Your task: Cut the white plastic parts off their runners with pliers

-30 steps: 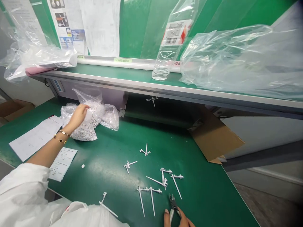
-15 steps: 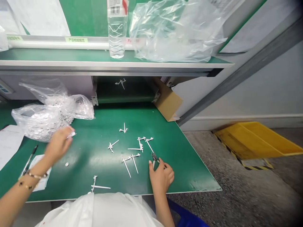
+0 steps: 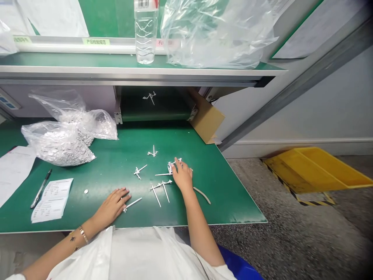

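My left hand (image 3: 112, 205) lies flat near the front edge of the green table, fingers stretched out. Its fingertips cover one end of a white plastic sprue piece (image 3: 134, 204). Over on the right, my right hand (image 3: 183, 177) reaches down onto another white sprue piece (image 3: 169, 168), fingers extended and touching or just above it. Past that wrist a pale curved handle (image 3: 202, 195) of the pliers shows; my hand hides the rest. More branched white sprue pieces (image 3: 161, 187) lie between my hands, with others (image 3: 140, 171) farther up. A small white disc (image 3: 86, 191) rests to the left.
Clear bags of small white parts (image 3: 62, 146) stand at the left back. A pen (image 3: 41, 188) and a printed slip (image 3: 52, 200) lie in front of them. Above runs a shelf (image 3: 87, 60) with a water bottle (image 3: 145, 35). A cardboard piece (image 3: 208, 120) leans at the right.
My left hand has come from the bags to the sprue at the front edge; the white bit it held is no longer visible. My right hand has moved forward and left off the pliers' handles.
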`<state>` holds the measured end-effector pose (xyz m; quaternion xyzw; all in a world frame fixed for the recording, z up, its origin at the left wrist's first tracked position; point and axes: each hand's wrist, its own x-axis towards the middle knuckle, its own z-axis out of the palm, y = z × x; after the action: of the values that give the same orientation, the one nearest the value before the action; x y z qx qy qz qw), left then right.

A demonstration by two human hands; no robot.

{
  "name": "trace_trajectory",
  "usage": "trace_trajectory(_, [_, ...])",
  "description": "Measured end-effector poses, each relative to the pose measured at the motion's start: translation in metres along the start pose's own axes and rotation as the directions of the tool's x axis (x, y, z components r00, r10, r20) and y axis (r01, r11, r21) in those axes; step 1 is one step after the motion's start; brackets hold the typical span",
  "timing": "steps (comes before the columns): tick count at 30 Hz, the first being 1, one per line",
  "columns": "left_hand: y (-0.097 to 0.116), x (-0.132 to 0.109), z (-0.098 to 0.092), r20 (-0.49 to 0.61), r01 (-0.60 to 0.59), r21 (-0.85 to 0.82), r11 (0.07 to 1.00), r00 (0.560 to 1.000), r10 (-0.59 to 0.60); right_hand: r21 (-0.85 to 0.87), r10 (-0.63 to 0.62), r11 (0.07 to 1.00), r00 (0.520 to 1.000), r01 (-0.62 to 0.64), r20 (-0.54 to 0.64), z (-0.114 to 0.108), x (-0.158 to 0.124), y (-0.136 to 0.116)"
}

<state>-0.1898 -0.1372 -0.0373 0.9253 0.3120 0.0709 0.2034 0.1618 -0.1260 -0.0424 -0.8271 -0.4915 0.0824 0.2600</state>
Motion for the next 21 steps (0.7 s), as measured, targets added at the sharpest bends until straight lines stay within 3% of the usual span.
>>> trace_trajectory(5, [0.003, 0.043, 0.007, -0.200, 0.129, 0.047, 0.990, 0.973, -0.118, 0.193, -0.182, 0.968, 0.977, 0.158, 0.111, 0.013, -0.023, -0.020])
trace_trajectory(8, [-0.007, 0.074, 0.007, -0.235, 0.124, 0.046, 0.991, 0.966, -0.110, 0.250, -0.263, 0.938, 0.963, 0.240, 0.062, 0.008, -0.047, -0.025])
trace_trajectory(10, [-0.018, 0.095, 0.005, -0.229, 0.081, 0.048, 0.996, 0.971, -0.068, 0.211, -0.312, 0.930, 0.950, 0.303, 0.010, 0.003, -0.063, -0.025])
trace_trajectory(14, [-0.040, 0.137, -0.004, -0.159, -0.078, 0.045, 0.996, 0.984, 0.084, 0.048, -0.372, 0.928, 0.927, 0.370, 0.037, 0.002, -0.083, -0.023])
trace_trajectory(21, [-0.056, 0.212, -0.015, -0.030, -0.214, 0.020, 0.977, 0.976, 0.214, -0.048, -0.375, 0.925, 0.926, 0.377, 0.054, 0.015, -0.078, -0.028])
